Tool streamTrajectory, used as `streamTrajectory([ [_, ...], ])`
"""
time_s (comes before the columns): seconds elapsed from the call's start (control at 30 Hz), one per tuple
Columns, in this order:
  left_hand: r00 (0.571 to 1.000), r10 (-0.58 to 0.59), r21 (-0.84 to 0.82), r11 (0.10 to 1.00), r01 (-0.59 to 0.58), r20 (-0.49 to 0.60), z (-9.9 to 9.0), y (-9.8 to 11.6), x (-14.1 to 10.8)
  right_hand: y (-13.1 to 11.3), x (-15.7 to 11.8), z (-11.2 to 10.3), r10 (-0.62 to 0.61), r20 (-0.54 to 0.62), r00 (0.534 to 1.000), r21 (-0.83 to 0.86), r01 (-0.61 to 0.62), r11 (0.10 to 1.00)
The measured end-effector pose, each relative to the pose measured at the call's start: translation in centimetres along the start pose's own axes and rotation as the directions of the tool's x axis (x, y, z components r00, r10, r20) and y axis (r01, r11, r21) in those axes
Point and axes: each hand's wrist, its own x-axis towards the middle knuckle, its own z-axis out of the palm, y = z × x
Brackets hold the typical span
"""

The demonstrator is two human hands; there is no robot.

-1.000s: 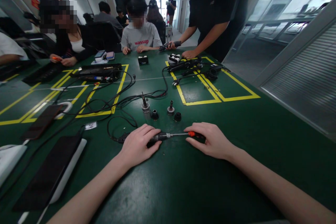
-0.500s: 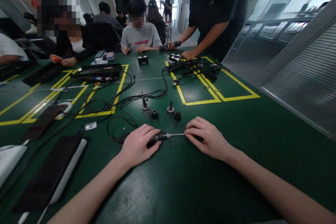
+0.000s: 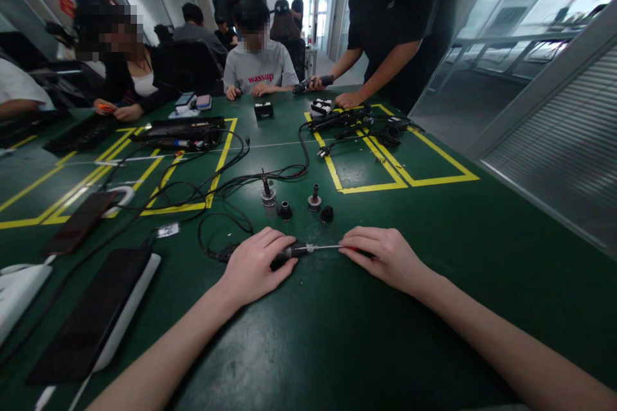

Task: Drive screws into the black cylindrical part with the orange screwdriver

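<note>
My left hand point(image 3: 258, 263) is wrapped round a black corded tool handle point(image 3: 299, 248) lying on the green table. Its silvery front end points right. A thin metal shaft point(image 3: 330, 246) runs from that end to the fingertips of my right hand point(image 3: 380, 253). Those fingers pinch it where a bit of red shows, like a screwdriver's handle; the rest is hidden in the hand. Just beyond stand a metal part with a spindle point(image 3: 268, 196), a smaller spindled part point(image 3: 314, 198) and two dark collars, one point(image 3: 285, 210) left and one point(image 3: 327, 214) right.
A phone on a white block point(image 3: 96, 314), another phone point(image 3: 80, 221) and a white power strip point(image 3: 22, 295) are at left. Black cables point(image 3: 231, 189) cross the middle. Yellow tape point(image 3: 373, 190) marks areas holding tools. A person in black point(image 3: 400, 19) leans over the far side.
The knuckles of my right hand have sunk slightly, its fingers still pinched at the shaft. My left hand stays on the tool handle. The view has shifted a little.
</note>
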Motion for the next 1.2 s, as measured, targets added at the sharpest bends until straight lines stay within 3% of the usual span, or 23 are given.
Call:
streamTrajectory([
  [0.27,1.0,0.004,-0.018,1.0,-0.004,-0.008,-0.1,0.0,0.0,-0.1,0.2,-1.2,-0.001,0.128,0.992,0.163,-0.02,0.986],
  [0.4,1.0,-0.005,-0.008,1.0,0.005,0.011,0.0,-0.1,-0.1,0.5,-0.1,-1.6,0.032,0.106,0.994,0.245,-0.057,0.968],
  [0.6,1.0,-0.013,0.0,1.0,0.013,0.006,0.0,-0.1,-0.1,1.4,-0.6,-1.3,0.091,0.029,0.995,0.154,-0.095,0.983],
  [0.77,1.0,-0.006,0.003,1.0,0.006,0.001,-0.1,-0.1,0.0,1.3,-0.4,-1.2,0.179,0.092,0.98,0.144,-0.191,0.971],
  [0.87,1.0,0.0,-0.008,1.0,0.0,-0.006,-0.1,0.0,0.0,1.2,-0.3,-1.4,0.254,0.105,0.961,0.251,-0.273,0.929],
  [1.0,1.0,-0.002,-0.012,1.0,0.002,-0.004,-0.1,0.0,-0.1,1.3,-0.3,-1.7,0.368,0.148,0.918,0.437,-0.395,0.808],
  [1.2,1.0,-0.002,0.002,1.0,0.001,0.012,0.0,-0.1,-0.1,1.2,-0.1,-1.9,0.424,0.156,0.892,0.573,-0.432,0.697],
])
